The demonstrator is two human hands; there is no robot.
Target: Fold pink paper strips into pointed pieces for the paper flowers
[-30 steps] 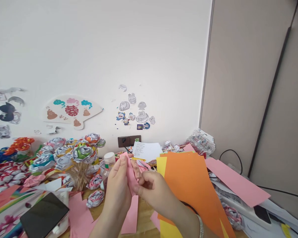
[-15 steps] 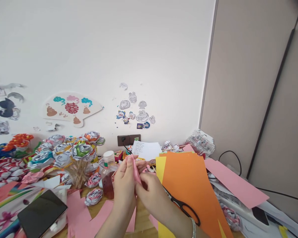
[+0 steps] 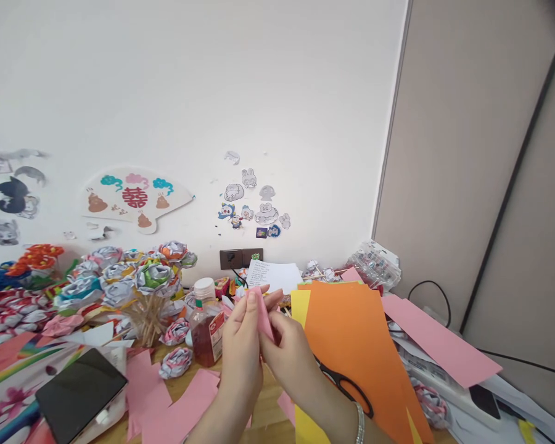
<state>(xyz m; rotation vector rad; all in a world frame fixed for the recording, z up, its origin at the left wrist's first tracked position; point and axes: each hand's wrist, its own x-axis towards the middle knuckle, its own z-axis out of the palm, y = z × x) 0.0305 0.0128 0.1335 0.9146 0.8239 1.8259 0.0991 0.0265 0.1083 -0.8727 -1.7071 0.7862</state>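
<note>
Both my hands are raised over the cluttered table and pinch one small folded piece of pink paper (image 3: 263, 311). My left hand (image 3: 243, 348) grips it from the left with thumb and fingers closed on its upper edge. From the right, my right hand (image 3: 289, 351) holds its lower part with curled fingers; a bracelet sits on that wrist. Black-handled scissors (image 3: 346, 385) lie just right of my right hand on a sheet of orange paper (image 3: 351, 333).
A bottle of reddish liquid (image 3: 206, 330) with a white cap stands left of my hands. Paper roses on sticks (image 3: 143, 283) crowd the left side. Pink paper scraps (image 3: 185, 407), a black phone (image 3: 81, 394) and a long pink strip (image 3: 439, 345) lie around.
The long pink strip that hung from my hands has dropped to the table. My hands have shifted slightly right and now hold only a small folded pink piece.
</note>
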